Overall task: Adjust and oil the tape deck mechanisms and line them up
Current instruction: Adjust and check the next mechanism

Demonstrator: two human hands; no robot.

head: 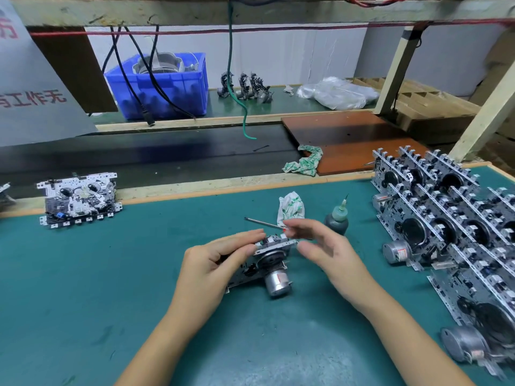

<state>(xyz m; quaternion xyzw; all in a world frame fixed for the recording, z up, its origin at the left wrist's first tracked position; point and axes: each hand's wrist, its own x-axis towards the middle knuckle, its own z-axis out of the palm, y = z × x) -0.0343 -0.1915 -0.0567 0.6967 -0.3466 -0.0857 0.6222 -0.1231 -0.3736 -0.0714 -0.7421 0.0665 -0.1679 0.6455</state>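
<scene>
While the left hand (220, 257) grips a silver metal tape deck mechanism with a round motor (267, 263) near the middle of the green felt worktop (111, 274), tilting it up on edge, the right hand (320, 246) hovers just beside its far end with fingers loosely spread and holding nothing that can be made out. A thin metal screwdriver with a red handle (264, 223) lies on the worktop just behind the hands, next to a crumpled white-and-green cloth (291, 206) and a small dark oil bottle with a green needle cap (337, 220). To the right, many more metal tape deck mechanisms (446, 213) stand packed in rows. Another flat mechanism showing its board side (79, 199) lies well apart at the worktop's far left edge.
</scene>
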